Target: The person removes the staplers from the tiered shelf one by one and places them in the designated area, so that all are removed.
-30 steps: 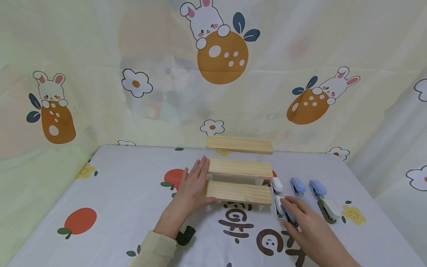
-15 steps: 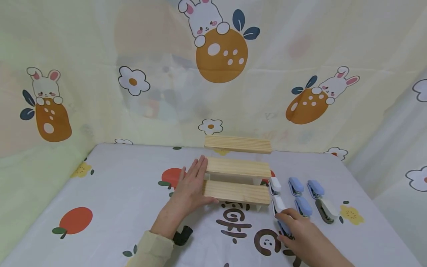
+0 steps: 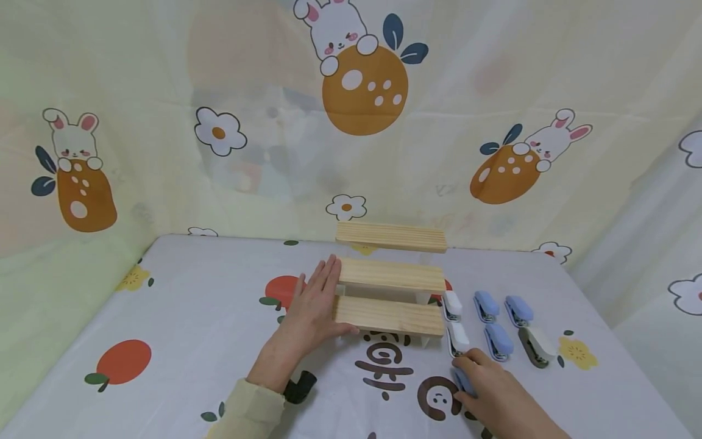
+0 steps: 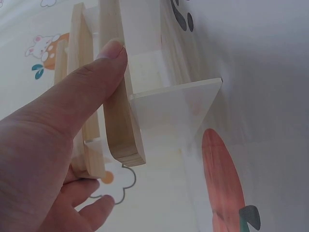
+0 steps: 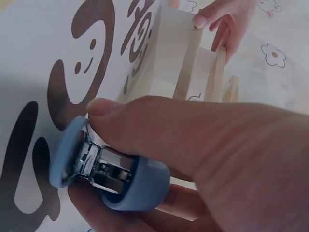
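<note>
In the head view, my left hand (image 3: 311, 311) rests against the left end of a three-step display stand with pale wooden planks (image 3: 389, 316). Its fingers are extended; the left wrist view shows the thumb (image 4: 108, 60) across the lowest plank. My right hand (image 3: 493, 390) pinches a small blue stapler (image 5: 150, 186) between thumb and fingers, close to the tablecloth. That stapler is just in front of two white staplers (image 3: 457, 339) lined up along the stand's right side. In the head view my fingers partly cover the blue stapler.
Right of the white staplers lie several more: three blue ones (image 3: 498, 340) and one pale stapler with a grey base (image 3: 536, 346). A printed cloth covers the table (image 3: 192, 317), and a patterned curtain (image 3: 263, 79) hangs behind it.
My right hand has drawn the blue stapler toward me and slightly left, from beside the nearer white stapler to a spot in front of it. The left hand keeps its place on the stand.
</note>
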`<state>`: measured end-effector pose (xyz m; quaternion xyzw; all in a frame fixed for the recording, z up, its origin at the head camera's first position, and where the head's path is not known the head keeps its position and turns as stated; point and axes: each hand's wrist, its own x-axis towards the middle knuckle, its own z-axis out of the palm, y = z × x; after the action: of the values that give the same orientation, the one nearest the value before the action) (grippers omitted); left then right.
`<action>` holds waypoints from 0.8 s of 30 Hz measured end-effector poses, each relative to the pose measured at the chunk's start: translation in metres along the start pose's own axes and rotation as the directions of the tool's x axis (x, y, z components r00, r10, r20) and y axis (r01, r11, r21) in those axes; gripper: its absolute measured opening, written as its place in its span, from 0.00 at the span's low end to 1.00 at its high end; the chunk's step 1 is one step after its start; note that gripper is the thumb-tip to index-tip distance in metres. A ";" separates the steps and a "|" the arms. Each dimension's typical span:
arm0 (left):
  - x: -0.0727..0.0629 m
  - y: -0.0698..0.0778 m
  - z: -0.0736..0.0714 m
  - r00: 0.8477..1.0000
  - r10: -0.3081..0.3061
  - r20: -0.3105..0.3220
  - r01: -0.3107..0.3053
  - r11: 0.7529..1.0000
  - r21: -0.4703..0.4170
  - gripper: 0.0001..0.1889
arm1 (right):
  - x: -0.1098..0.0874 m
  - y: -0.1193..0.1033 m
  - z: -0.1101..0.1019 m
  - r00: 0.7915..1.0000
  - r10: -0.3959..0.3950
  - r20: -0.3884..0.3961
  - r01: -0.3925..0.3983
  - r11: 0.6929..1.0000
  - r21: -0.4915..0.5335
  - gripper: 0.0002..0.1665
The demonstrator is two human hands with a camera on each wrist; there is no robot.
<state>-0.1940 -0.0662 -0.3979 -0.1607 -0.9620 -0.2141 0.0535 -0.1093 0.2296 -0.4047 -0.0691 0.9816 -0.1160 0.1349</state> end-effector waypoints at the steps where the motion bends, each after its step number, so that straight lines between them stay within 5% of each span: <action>1: 0.000 0.000 0.000 1.000 0.000 0.000 0.000 1.000 -0.001 0.68 | 0.000 0.000 0.000 1.000 -0.001 0.002 0.001 1.000 0.001 0.27; 10: -0.002 -0.001 -0.001 1.000 0.005 -0.010 -0.005 1.000 -0.013 0.68 | 0.000 0.004 -0.001 0.997 0.005 0.083 -0.006 1.000 0.012 0.32; 24: -0.003 -0.002 0.001 1.000 -0.011 0.003 0.011 1.000 -0.010 0.68 | -0.005 0.004 -0.005 0.999 -0.025 0.032 0.026 0.999 -0.025 0.29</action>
<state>-0.1920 -0.0679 -0.4002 -0.1562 -0.9619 -0.2189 0.0501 -0.1059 0.2355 -0.4002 -0.0853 0.9798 -0.1043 0.1481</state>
